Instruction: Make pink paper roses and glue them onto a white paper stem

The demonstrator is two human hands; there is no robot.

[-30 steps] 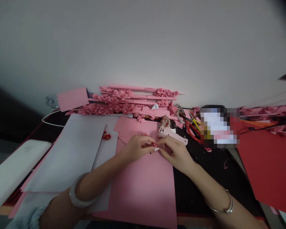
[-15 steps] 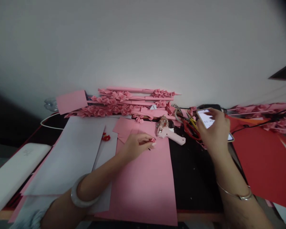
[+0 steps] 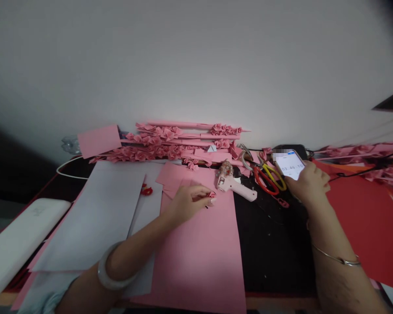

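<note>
My left hand (image 3: 191, 203) is closed over the pink paper, pinching a small folded pink paper flower (image 3: 212, 194) between thumb and fingertips. My right hand (image 3: 309, 181) grips a phone (image 3: 290, 165) at its lower right; the lit screen shows a running time. Between the hands, a pale pink glue gun (image 3: 237, 187) lies on its side with a crusted, decorated front end. Red-handled scissors (image 3: 265, 181) and a yellow-handled tool (image 3: 277, 176) rest just left of the phone. Beneath my left hand spreads a large pink paper sheet (image 3: 199, 257).
Pink paper flower stems (image 3: 150, 150) are piled along the wall, with more flowers (image 3: 380, 150) at far right. White sheets (image 3: 94, 218) lie left, beside a white oblong device (image 3: 26, 240). Red paper (image 3: 363, 226) covers the right. A black cable (image 3: 350, 172) crosses there.
My right hand has shifted right and lowered, now grasping the phone's side instead of reaching over its screen. The phone is turned and uncovered. My left hand stays nearly still with the flower.
</note>
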